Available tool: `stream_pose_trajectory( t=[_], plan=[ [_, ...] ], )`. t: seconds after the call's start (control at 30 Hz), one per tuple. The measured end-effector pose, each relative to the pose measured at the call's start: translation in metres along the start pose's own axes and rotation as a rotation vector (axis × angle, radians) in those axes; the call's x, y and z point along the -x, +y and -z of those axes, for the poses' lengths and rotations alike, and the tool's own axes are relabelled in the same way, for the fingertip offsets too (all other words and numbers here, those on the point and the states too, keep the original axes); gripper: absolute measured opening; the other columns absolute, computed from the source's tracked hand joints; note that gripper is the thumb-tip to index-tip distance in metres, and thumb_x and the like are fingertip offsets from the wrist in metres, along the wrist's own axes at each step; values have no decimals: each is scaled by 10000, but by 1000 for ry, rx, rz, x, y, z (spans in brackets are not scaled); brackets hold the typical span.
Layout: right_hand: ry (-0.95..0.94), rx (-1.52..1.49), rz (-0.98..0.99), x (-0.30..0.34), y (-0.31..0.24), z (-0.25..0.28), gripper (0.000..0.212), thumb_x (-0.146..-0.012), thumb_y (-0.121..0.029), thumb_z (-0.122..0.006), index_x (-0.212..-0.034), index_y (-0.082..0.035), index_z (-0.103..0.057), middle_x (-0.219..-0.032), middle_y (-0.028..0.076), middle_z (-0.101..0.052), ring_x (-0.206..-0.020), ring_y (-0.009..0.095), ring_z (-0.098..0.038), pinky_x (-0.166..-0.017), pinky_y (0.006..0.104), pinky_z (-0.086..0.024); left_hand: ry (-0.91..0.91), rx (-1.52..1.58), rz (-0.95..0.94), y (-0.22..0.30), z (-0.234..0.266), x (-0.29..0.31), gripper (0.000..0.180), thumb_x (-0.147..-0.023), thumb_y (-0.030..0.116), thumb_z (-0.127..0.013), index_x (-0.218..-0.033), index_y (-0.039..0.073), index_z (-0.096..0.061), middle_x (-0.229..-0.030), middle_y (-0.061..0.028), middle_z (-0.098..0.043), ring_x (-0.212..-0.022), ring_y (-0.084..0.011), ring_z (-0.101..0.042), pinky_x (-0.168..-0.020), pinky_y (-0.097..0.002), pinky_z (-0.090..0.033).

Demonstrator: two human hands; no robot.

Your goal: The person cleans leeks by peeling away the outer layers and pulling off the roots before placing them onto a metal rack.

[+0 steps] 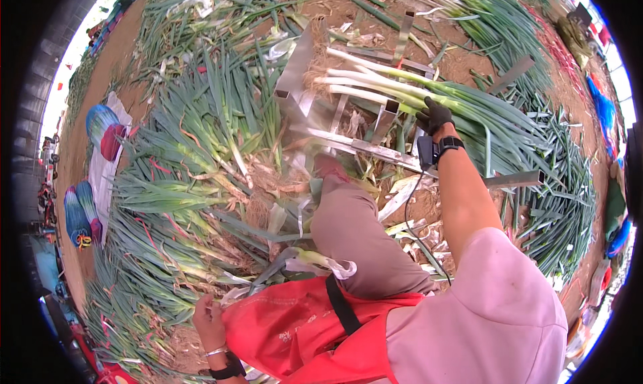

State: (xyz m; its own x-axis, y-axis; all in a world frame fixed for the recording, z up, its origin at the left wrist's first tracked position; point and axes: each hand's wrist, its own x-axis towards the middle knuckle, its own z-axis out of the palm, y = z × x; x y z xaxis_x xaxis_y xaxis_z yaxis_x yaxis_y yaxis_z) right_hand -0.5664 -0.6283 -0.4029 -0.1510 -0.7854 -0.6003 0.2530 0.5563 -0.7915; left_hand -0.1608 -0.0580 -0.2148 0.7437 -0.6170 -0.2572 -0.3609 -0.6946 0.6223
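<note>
My right hand [435, 118], in a dark glove, is closed over a bundle of large green onions [388, 84] where the white stems turn green. The bundle lies across a metal frame [348, 141] with upright posts, and its roots [315, 62] reach the flat metal plate at the left end. Down at the lower left, my left hand [209, 322] is beside the red apron [288, 324]. Its fingers are loosely bent and apart, with nothing visible in them.
Untrimmed green onions [221, 102] cover the ground to the left. Another pile [562, 189] lies right of the frame, and more [495, 22] are at the far right. Rolls of colourful netting [104, 129] sit at the left on a pale sheet. A black cable hangs from my right wrist device.
</note>
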Motion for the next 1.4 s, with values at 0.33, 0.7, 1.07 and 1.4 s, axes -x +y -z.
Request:
stream_pose_trajectory(
  t=[0.33,0.7,1.07,1.4],
  plan=[
    [-437,575,940,92,-118,-34,362,-922,-267,-577,-1223,-72,-528,-1070,100,-600,-843,214,-606,-742,360,-512,-590,-356,-487,54,-79,10,169,-815,107,-584,-981,130,-568,-785,-137,-601,-711,-321,-621,-564,-422,-465],
    [-1570,1050,319,371,65,-346,329,-899,-177,-565,-1212,-75,-559,-1073,52,-619,-837,141,-643,-725,277,-533,-17,212,-637,47,-17,-13,221,-832,129,-619,-1047,78,-610,-769,-97,-616,-636,-296,-617,-578,-373,-505],
    [-1319,1704,509,412,463,-406,389,-794,-314,-621,-1026,-2,-606,-1084,209,-639,-1048,386,-601,-911,434,-476,-168,734,-451,-24,44,-34,275,-864,127,-624,-1117,33,-570,-831,-106,-610,-715,-267,-621,-601,-372,-497],
    [-1402,1141,-138,419,395,-415,252,-869,-249,-575,-961,-15,-580,-701,88,-587,-626,182,-580,-548,341,-455,-112,1168,16,-58,50,-48,286,-921,162,-579,-1173,26,-560,-892,-73,-634,-747,-157,-622,-628,-302,-505]
  ],
)
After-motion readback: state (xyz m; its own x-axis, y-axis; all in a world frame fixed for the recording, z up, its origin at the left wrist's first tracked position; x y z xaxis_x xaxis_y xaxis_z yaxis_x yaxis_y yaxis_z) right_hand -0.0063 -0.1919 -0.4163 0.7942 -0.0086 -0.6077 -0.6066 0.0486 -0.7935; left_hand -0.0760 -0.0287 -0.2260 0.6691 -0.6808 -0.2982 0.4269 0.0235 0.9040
